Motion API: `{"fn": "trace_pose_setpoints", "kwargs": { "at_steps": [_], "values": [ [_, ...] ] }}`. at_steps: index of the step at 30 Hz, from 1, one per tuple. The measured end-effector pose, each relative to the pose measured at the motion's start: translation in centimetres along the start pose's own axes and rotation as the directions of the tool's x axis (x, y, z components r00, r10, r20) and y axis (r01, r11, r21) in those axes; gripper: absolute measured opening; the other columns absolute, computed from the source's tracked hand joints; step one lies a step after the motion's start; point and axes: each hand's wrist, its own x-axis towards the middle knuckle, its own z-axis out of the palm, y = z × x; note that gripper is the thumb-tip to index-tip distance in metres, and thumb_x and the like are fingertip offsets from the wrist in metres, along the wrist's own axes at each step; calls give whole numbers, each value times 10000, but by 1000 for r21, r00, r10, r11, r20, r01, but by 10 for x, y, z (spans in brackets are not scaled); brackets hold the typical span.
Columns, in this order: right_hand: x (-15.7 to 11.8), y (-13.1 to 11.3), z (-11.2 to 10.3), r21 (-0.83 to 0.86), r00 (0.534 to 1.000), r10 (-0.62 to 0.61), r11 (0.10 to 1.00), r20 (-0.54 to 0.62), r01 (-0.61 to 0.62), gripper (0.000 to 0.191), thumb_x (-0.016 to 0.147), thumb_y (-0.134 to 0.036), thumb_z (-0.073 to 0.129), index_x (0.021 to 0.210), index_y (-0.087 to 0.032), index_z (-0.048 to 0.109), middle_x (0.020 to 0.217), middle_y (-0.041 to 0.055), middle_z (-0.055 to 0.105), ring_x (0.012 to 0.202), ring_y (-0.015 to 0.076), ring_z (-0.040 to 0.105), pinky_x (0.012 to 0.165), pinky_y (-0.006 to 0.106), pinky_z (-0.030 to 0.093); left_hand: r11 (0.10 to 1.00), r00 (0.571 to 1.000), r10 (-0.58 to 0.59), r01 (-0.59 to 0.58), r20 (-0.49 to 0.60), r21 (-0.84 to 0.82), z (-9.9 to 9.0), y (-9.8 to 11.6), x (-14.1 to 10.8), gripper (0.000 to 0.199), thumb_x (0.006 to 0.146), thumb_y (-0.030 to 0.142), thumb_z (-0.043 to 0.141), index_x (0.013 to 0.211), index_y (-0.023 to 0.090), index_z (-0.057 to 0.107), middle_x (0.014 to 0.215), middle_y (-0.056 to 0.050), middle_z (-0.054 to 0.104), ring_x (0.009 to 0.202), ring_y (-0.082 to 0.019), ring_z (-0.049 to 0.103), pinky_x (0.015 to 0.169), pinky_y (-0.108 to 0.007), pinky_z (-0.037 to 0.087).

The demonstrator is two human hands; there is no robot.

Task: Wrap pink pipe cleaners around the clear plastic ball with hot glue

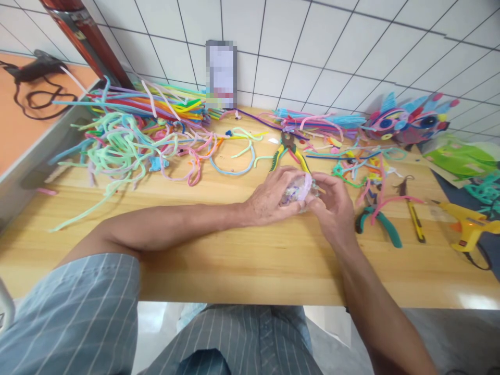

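Both my hands meet over the middle of the table, around a small see-through plastic bag [294, 191] with purple and clear bits showing in it. My left hand [267, 197] is closed on the bag's left side. From the right, my right hand [333, 200] grips it with curled fingers and thumb. A pale lilac strip [305, 186] runs across the bag between the hands; whether it is part of the bag I cannot tell. Just beyond the fingers lie pliers [288, 141] with yellow and dark handles, jaws pointing away from me.
Tangled pale-green pipe cleaners [121, 140] and a colourful bundle [175, 107] lie left. A phone [221, 75] leans on the tiled wall. At right are teal-handled pliers [386, 226], a yellow cutter [416, 221], a glue gun [466, 224] and fuzzy figures [406, 122].
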Motion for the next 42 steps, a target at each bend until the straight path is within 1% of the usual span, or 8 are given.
{"fn": "trace_pose_setpoints", "kwargs": {
  "at_steps": [8, 12, 16, 23, 29, 32, 37, 42],
  "values": [
    [-1, -1, 1, -17, 1000, 3, 1000, -11, -4, 403, 841, -309, 735, 1235, -292, 655, 1302, 73, 723, 1277, 281, 684, 1100, 528, 564, 997, 997, -68, 69, 33, -30, 0, 2, 1, 710, 889, 430, 730, 1501, 215, 442, 1499, -197, 560, 1475, -367, 507, 1249, -586, 436],
    [-1, -2, 2, -9, 1000, 16, 1000, -8, -16, 386, 848, -309, 738, 1225, -288, 656, 1287, 74, 720, 1272, 282, 685, 1096, 526, 565, 995, 995, -84, 87, 52, -43, -1, -1, 0, 672, 927, 436, 682, 1508, 202, 441, 1524, -211, 540, 1524, -372, 458, 1269, -615, 408],
    [-1, -2, 2, -13, 1000, 11, 1000, -12, -11, 382, 854, -308, 739, 1225, -283, 654, 1285, 73, 721, 1267, 278, 689, 1092, 527, 568, 997, 998, -50, 53, 48, -61, -1, -2, 0, 622, 956, 417, 650, 1500, 197, 444, 1499, -194, 569, 1481, -345, 497, 1259, -589, 422],
    [0, 0, 2, -20, 1000, 0, 1000, -16, 0, 361, 862, -310, 722, 1217, -290, 660, 1274, 61, 730, 1252, 269, 702, 1092, 524, 579, 993, 996, -62, 67, 56, -92, -2, -2, 1, 606, 954, 422, 648, 1489, 209, 458, 1484, -178, 574, 1441, -332, 526, 1234, -551, 437],
    [2, -4, -4, -1, 1000, 19, 1000, 9, -19, 303, 908, -370, 721, 1197, -286, 678, 1252, 70, 758, 1238, 277, 722, 1066, 507, 606, 991, 995, -80, 87, 67, -101, -3, 0, 2, 613, 922, 380, 655, 1483, 231, 460, 1471, -161, 582, 1433, -336, 523, 1226, -553, 436],
    [2, -9, -9, -50, 1000, 12, 999, 4, -12, 322, 895, -367, 742, 1201, -288, 677, 1270, 73, 758, 1235, 283, 729, 1064, 517, 616, 991, 996, -70, 77, 61, -106, -2, 2, 2, 613, 919, 382, 659, 1482, 237, 463, 1462, -158, 591, 1426, -338, 528, 1226, -555, 437],
    [0, -14, -10, -171, 998, -64, 983, 7, 64, 382, 859, -318, 759, 1234, -294, 690, 1290, 71, 741, 1237, 285, 717, 1054, 525, 626, 993, 999, -39, 42, 29, -110, -1, 1, 2, 586, 951, 424, 662, 1467, 222, 472, 1443, -167, 599, 1411, -328, 542, 1213, -544, 452],
    [0, -12, -10, -198, 995, -98, 975, 32, 103, 407, 848, -279, 753, 1251, -294, 694, 1277, 68, 737, 1221, 288, 715, 1031, 527, 638, 993, 998, -55, 59, 42, -106, -1, 1, 2, 602, 960, 462, 656, 1479, 222, 471, 1452, -168, 600, 1416, -332, 546, 1216, -553, 449]
  ]
}}
